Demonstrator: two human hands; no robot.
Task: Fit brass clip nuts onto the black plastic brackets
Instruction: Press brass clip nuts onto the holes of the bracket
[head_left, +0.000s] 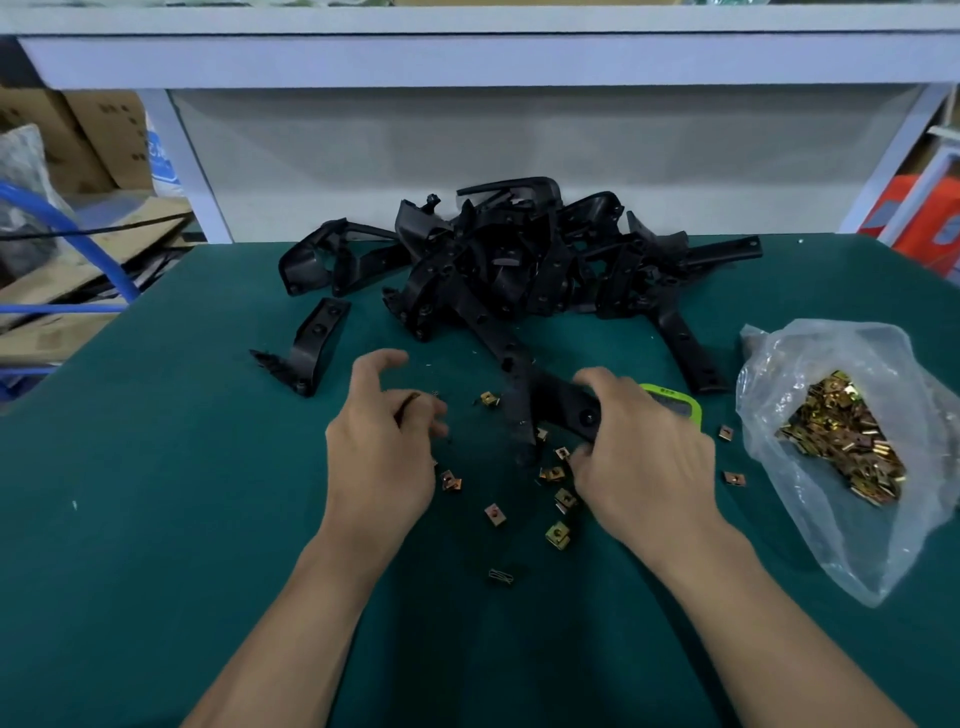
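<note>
So the dark teal table mat (156, 519) is matte and smooth. At the far side there's a tangled pile of black plastic brackets (519, 260), glossy moulded strips with bends and round holes. One more black bracket lying alone (311, 348) sits to the left of the pile.

The right hand (639, 452) has its fingers curled round the near end of a long black plastic bracket (550, 400), which runs from the hand up toward the pile. The left hand (384, 441) is just left of it, thumb raised and fingers curled in. There might be something small pinched in there, but it's too blurry for me to tell.

Little square brass clip nuts lying loose (558, 535) are scattered on the mat between and below the hands. On the right, a crinkly clear plastic bag (831, 530) lies open, holding a shiny heap of brass clip nuts (841, 436). A lime-green-edged thing (675, 402) peeks out behind the right hand.
</note>
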